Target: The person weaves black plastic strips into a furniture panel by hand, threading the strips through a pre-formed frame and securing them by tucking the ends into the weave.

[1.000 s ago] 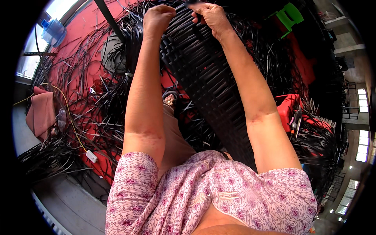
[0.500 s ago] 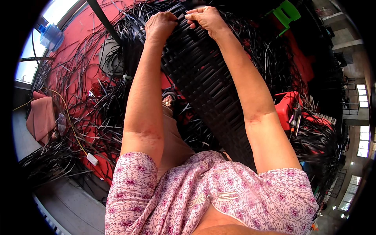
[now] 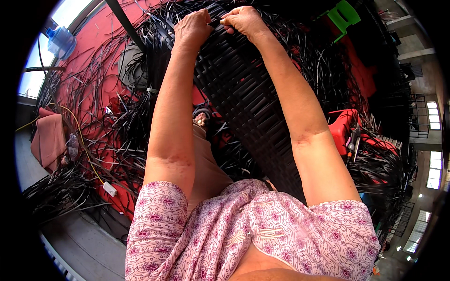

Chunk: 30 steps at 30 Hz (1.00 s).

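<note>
A long black woven panel (image 3: 248, 100) of flat plastic strips slants from its far end down to my lap. Both of my arms reach out to that far end. My left hand (image 3: 192, 29) is closed at the panel's far left, its fingers curled on a black strip and partly hidden by the back of the hand. Close by on the right, my right hand (image 3: 246, 22) pinches a black strip between thumb and fingers just above the weave. A narrow gap lies between the two hands. The strip's course between them is hard to make out against the dark weave.
Loose black strips (image 3: 126, 112) lie in heaps on the red floor covering (image 3: 101, 61). A red plastic stool (image 3: 341, 129) holding a hand tool (image 3: 355, 140) stands at right. Farther off are a green chair (image 3: 344, 18) and a blue water jug (image 3: 61, 43). A white socket block (image 3: 110, 189) lies left.
My left hand's fingers have lifted and turned slightly upward. My right hand has shifted a little to the left and upward. The woven panel stays in place.
</note>
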Motion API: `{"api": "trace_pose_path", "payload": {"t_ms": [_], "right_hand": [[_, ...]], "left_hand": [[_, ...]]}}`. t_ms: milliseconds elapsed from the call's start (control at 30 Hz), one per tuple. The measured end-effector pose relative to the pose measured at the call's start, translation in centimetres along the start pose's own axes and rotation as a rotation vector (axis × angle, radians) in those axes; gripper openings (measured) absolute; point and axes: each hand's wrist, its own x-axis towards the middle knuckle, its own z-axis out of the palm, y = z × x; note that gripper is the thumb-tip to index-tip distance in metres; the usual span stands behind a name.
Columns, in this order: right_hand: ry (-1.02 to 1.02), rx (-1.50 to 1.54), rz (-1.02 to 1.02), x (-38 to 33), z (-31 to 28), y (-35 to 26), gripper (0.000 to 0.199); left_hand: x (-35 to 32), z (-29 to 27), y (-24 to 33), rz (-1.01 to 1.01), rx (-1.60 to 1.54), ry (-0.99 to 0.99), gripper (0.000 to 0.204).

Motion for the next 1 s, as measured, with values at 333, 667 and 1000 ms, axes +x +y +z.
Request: {"api": "trace_pose_path", "payload": {"t_ms": [333, 667, 1000], "right_hand": [[-0.008, -0.123, 0.039, 0.4, 0.3, 0.1, 0.011], [-0.002, -0.550, 0.184, 1.7, 1.4, -0.9, 0.018], [0.094, -0.736, 0.108, 0.3, 2.7, -2.4, 0.040]], "left_hand": [[0.3, 0.9, -0.8, -0.005, -0.085, 0.017, 0.026], [0.6, 0.9, -0.8, -0.054, -0.121, 0.007, 0.027], [2.0, 2.1, -2.8, -0.062, -0.381, -0.097, 0.032]]}}
